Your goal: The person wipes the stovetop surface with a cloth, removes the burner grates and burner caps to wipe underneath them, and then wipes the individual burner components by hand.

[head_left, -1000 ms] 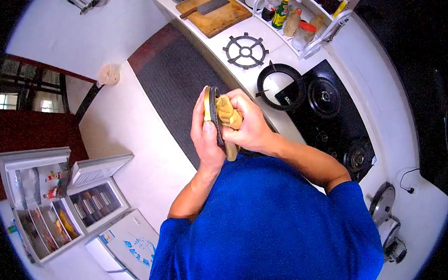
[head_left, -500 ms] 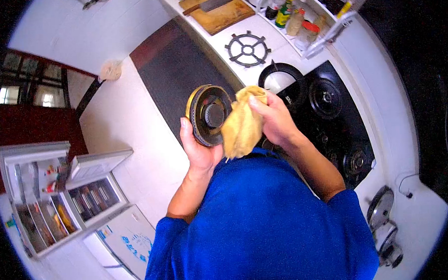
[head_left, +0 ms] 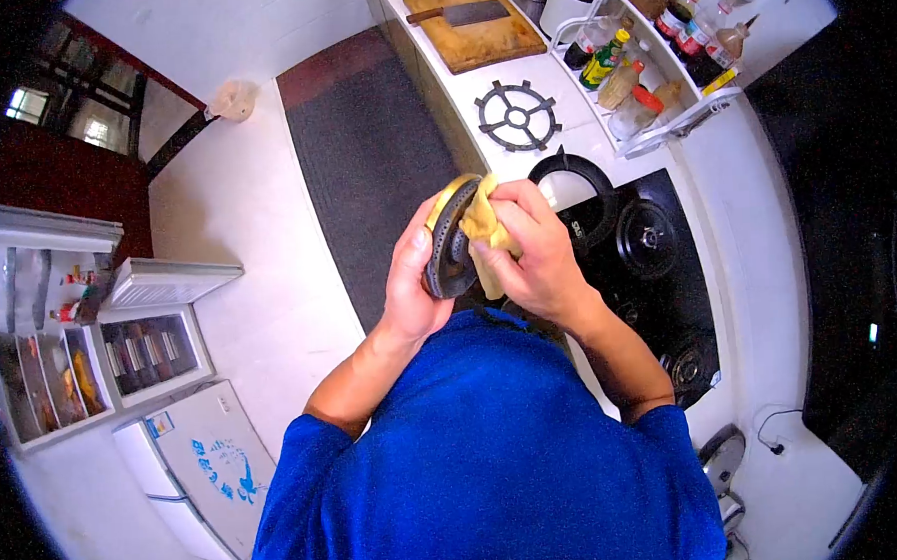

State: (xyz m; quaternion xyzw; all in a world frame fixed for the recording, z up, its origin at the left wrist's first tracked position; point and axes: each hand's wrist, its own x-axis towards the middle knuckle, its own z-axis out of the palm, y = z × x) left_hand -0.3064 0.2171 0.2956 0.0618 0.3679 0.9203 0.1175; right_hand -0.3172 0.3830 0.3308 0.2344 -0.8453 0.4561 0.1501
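In front of my chest, my left hand (head_left: pixel 415 281) grips a round gas burner head (head_left: pixel 451 242), dark with a brass-coloured back edge and a perforated rim. The burner is tilted so its ringed face turns to the right. My right hand (head_left: pixel 537 246) has its fingers closed round a crumpled yellow cloth (head_left: pixel 481 219), pressed against that face. Part of the burner's face is hidden behind the cloth and fingers.
On the right is a black gas stove (head_left: pixel 660 301), with a black ring stand (head_left: pixel 574 169) at its corner. A pan support (head_left: pixel 518 117), a cutting board (head_left: pixel 458 49) with a cleaver (head_left: pixel 472 14) and a condiment rack (head_left: pixel 652 136) stand on the counter. A dark mat (head_left: pixel 362 134) covers the floor.
My right hand has brought the cloth onto the burner head's face. My left hand has turned the burner more edge-on. The whole view has shifted a little.
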